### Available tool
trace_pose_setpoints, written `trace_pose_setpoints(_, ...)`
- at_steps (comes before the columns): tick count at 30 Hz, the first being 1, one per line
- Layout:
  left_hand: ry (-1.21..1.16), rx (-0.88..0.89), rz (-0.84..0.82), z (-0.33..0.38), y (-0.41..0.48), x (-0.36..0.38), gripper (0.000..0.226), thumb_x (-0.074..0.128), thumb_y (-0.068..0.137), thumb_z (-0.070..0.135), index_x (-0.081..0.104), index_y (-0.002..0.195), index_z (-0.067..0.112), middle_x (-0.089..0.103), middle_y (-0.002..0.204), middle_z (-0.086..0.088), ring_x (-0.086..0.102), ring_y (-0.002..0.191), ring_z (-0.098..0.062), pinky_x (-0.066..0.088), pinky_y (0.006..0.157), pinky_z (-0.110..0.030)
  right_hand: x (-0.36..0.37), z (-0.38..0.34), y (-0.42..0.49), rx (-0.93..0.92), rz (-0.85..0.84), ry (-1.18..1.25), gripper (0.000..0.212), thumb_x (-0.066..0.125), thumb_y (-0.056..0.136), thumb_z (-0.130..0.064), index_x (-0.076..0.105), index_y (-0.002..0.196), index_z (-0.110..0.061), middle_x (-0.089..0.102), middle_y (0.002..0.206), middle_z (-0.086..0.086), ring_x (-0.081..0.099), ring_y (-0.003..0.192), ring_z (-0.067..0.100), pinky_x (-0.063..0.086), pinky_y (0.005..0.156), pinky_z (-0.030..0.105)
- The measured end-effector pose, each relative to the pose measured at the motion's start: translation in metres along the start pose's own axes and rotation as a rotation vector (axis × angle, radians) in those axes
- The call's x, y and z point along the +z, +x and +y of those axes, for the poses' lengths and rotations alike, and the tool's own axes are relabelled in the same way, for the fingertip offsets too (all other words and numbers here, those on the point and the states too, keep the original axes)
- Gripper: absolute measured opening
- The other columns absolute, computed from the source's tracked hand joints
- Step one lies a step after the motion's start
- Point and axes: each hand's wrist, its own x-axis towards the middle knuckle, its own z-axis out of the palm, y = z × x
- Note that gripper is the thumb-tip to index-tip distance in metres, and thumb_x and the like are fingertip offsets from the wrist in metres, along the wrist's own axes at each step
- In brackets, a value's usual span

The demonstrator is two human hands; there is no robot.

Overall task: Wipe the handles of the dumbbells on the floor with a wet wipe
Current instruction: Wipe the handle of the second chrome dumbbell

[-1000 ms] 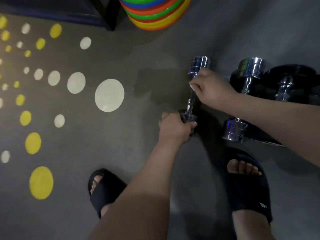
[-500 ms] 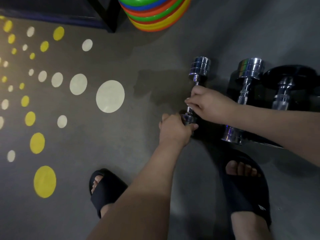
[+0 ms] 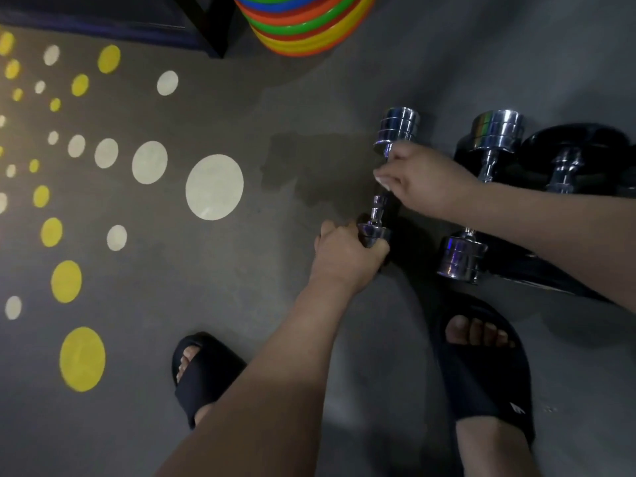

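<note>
A small chrome dumbbell (image 3: pixel 397 130) lies on the grey floor, its far head showing and its handle (image 3: pixel 378 206) partly bare. My left hand (image 3: pixel 346 256) grips the near head of this dumbbell. My right hand (image 3: pixel 423 179) is curled round the upper part of the handle, with a bit of white wet wipe (image 3: pixel 382 180) showing at the fingertips. A second chrome dumbbell (image 3: pixel 481 187) lies just to the right, untouched. A black-plated dumbbell (image 3: pixel 568 166) sits further right.
A stack of coloured discs (image 3: pixel 303 25) stands at the top, beside a dark frame leg (image 3: pixel 206 32). White and yellow dots (image 3: pixel 214 186) mark the floor on the left. My feet in black slippers (image 3: pixel 481 370) stand close below the dumbbells.
My right hand slid down the handle toward the near head half a second ago and has now moved back up toward the far head. My left hand has kept its grip.
</note>
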Motion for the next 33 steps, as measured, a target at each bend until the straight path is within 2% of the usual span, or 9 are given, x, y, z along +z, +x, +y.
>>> trace_pose_setpoints(2,-0.019,-0.002,-0.001,-0.005,0.002,0.0,0.04,0.054,0.072,0.057,0.064,0.091,0.023,0.06,0.097,-0.011,0.05,0.114,-0.03,0.046,0.097,-0.032,0.004,-0.004,-0.002,0.073,0.066,0.017,0.016,0.065,0.096,-0.013,0.076,0.094,-0.002,0.058,0.09,0.015,0.061,0.074,0.033,0.043,0.069,0.027)
trace_pose_setpoints(5,-0.026,0.026,-0.02,-0.01,0.002,0.002,0.044,0.064,0.075,0.054,0.067,0.098,0.017,0.061,0.103,-0.015,0.054,0.105,-0.029,0.043,0.085,-0.026,0.011,-0.017,-0.023,-0.013,0.004,0.089,0.017,0.065,0.098,-0.014,0.075,0.091,-0.001,0.057,0.088,0.01,0.058,0.069,0.024,0.045,0.065,0.026)
trace_pose_setpoints(8,-0.037,0.047,0.005,-0.01,0.0,0.005,0.038,0.077,0.081,0.041,0.069,0.105,0.012,0.058,0.106,-0.015,0.057,0.105,-0.031,0.045,0.089,-0.029,0.003,-0.012,-0.026,-0.078,-0.054,0.068,0.018,0.065,0.099,-0.017,0.075,0.093,-0.004,0.057,0.088,0.009,0.059,0.069,0.023,0.049,0.064,0.031)
trace_pose_setpoints(11,-0.028,0.057,0.042,-0.008,-0.003,0.012,0.044,0.079,0.081,0.038,0.068,0.115,0.013,0.056,0.111,-0.014,0.057,0.106,-0.035,0.047,0.092,-0.033,0.002,-0.007,-0.017,0.083,0.076,0.035,0.021,0.062,0.1,-0.02,0.076,0.103,-0.005,0.059,0.093,0.011,0.062,0.078,0.028,0.051,0.072,0.034)
trace_pose_setpoints(13,-0.028,0.061,0.064,-0.008,-0.006,0.018,0.055,0.078,0.081,0.041,0.065,0.127,0.014,0.054,0.115,-0.014,0.056,0.11,-0.036,0.047,0.097,-0.036,0.009,-0.01,-0.021,0.125,0.126,0.017,0.022,0.06,0.1,-0.019,0.075,0.104,-0.002,0.057,0.092,0.012,0.061,0.076,0.028,0.049,0.07,0.031)
trace_pose_setpoints(17,-0.089,0.067,0.141,-0.006,-0.014,0.029,0.064,0.081,0.078,0.041,0.06,0.135,0.02,0.053,0.117,-0.01,0.057,0.111,-0.032,0.046,0.102,-0.037,0.001,-0.008,-0.027,0.017,-0.002,-0.01,0.023,0.059,0.101,-0.017,0.074,0.107,-0.001,0.056,0.091,0.014,0.056,0.073,0.027,0.044,0.065,0.029)
trace_pose_setpoints(21,-0.065,0.048,0.162,-0.001,-0.017,0.037,0.073,0.08,0.08,0.043,0.053,0.141,0.013,0.048,0.126,-0.011,0.049,0.117,-0.033,0.04,0.108,-0.038,-0.014,0.001,-0.009,0.162,0.024,-0.12,0.022,0.057,0.1,-0.017,0.075,0.109,-0.005,0.058,0.1,0.018,0.059,0.082,0.037,0.049,0.07,0.039)
trace_pose_setpoints(26,0.008,-0.002,0.116,0.004,-0.011,0.042,0.073,0.077,0.08,0.051,0.054,0.137,0.01,0.047,0.127,-0.013,0.043,0.119,-0.034,0.03,0.109,-0.032,-0.004,-0.002,-0.02,0.18,0.06,-0.153,0.025,0.053,0.101,-0.016,0.071,0.104,0.002,0.056,0.094,0.019,0.058,0.073,0.038,0.053,0.065,0.043)
trace_pose_setpoints(33,0.057,0.085,0.116,0.006,-0.012,0.043,0.056,0.075,0.083,0.048,0.061,0.122,0.009,0.044,0.128,-0.01,0.041,0.117,-0.033,0.035,0.106,-0.032,-0.012,0.004,-0.013,0.177,0.056,-0.155,0.026,0.052,0.101,-0.017,0.071,0.102,0.001,0.057,0.099,0.021,0.06,0.077,0.04,0.053,0.069,0.045)
